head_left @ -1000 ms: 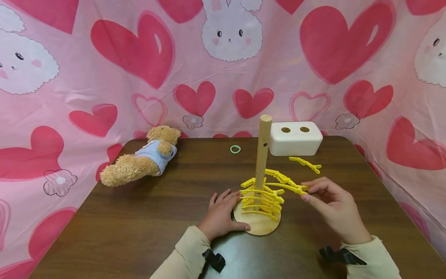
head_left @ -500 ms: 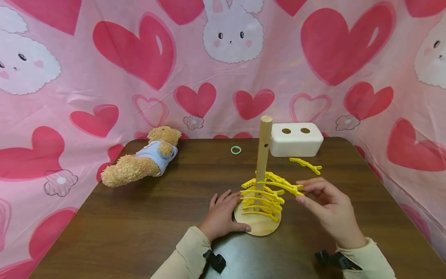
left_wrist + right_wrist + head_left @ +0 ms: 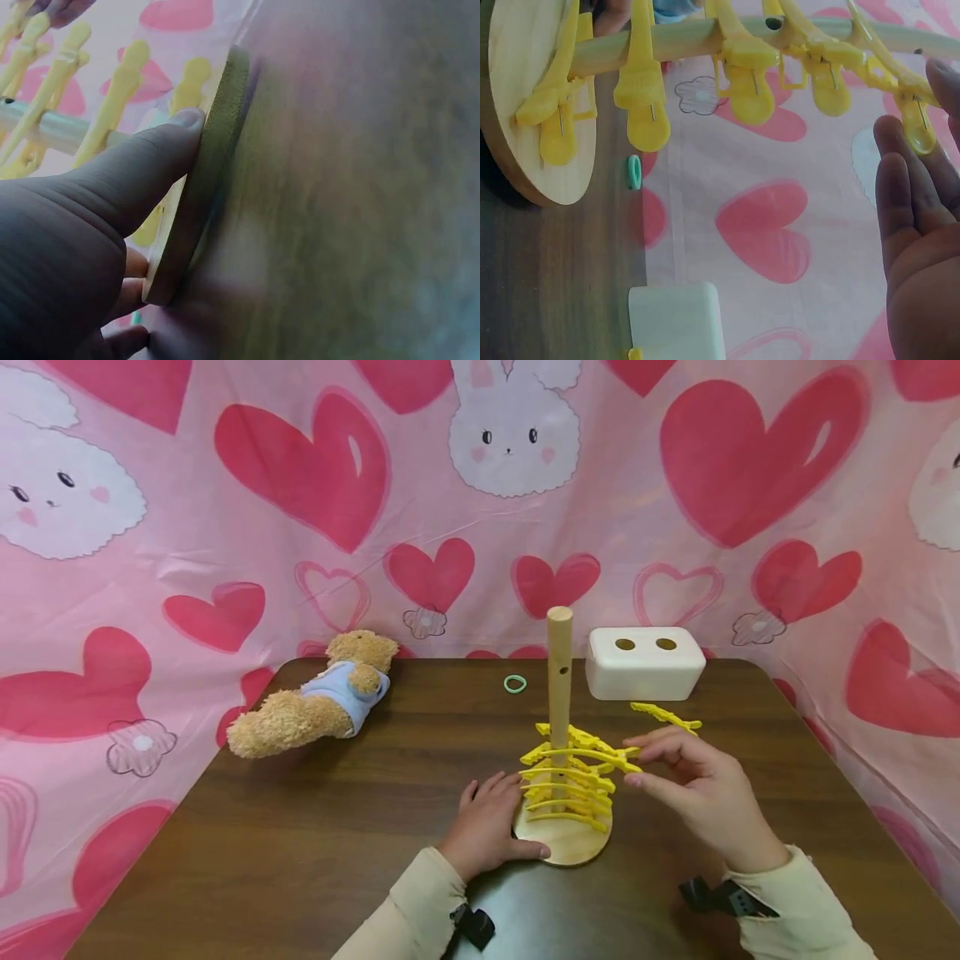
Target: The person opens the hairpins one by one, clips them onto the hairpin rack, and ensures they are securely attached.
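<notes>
A wooden post on a round base (image 3: 566, 845) stands upright in the middle of the table, with several yellow alligator hair clips (image 3: 567, 793) stacked along its lower half. At the base's left edge my left hand (image 3: 487, 831) holds on, its thumb (image 3: 169, 142) over the rim and its fingers partly hidden behind it. My right hand (image 3: 708, 793) pinches the tail of the topmost hair clip (image 3: 585, 753) between thumb and fingers. That clip's arms lie on either side of the post. From the right wrist view, the clip's rounded tail (image 3: 919, 136) sits at the fingertips.
Behind my right hand lies one loose yellow clip (image 3: 663, 715). A white box with two holes (image 3: 647, 672) is at the back right. A green ring (image 3: 515, 684) lies near the back, and a teddy bear in blue (image 3: 322, 697) lies at the left.
My right hand has moved left with the topmost clip, whose arms now reach farther across the post. The left hand stays at the base. The head view has shifted slightly.
</notes>
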Demonstrator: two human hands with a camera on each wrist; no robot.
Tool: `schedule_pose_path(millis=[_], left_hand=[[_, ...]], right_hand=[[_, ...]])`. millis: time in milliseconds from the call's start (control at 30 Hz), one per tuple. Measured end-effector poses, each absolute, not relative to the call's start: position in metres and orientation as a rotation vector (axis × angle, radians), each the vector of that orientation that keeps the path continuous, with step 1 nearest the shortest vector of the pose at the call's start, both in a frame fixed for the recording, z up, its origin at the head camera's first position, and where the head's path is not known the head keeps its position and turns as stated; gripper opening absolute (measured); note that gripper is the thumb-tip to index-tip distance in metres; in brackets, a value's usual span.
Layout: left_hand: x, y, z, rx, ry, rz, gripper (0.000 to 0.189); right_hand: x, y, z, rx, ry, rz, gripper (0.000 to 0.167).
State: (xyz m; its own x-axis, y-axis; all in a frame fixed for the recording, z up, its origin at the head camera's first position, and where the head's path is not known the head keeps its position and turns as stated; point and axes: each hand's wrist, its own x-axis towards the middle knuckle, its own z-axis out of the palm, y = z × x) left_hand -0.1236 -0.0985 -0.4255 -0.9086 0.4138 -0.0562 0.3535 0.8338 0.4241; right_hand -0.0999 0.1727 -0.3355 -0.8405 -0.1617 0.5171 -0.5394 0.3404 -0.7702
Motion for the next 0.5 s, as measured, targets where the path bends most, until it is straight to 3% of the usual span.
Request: schedule_pose_path(millis=[500], left_hand=[[-0.132, -0.098, -0.430, 0.590, 2.896, 0.573, 0.099]], right_hand=[[-0.121, 0.169, -0.314, 0.673, -2.486, 1.470, 0.023]])
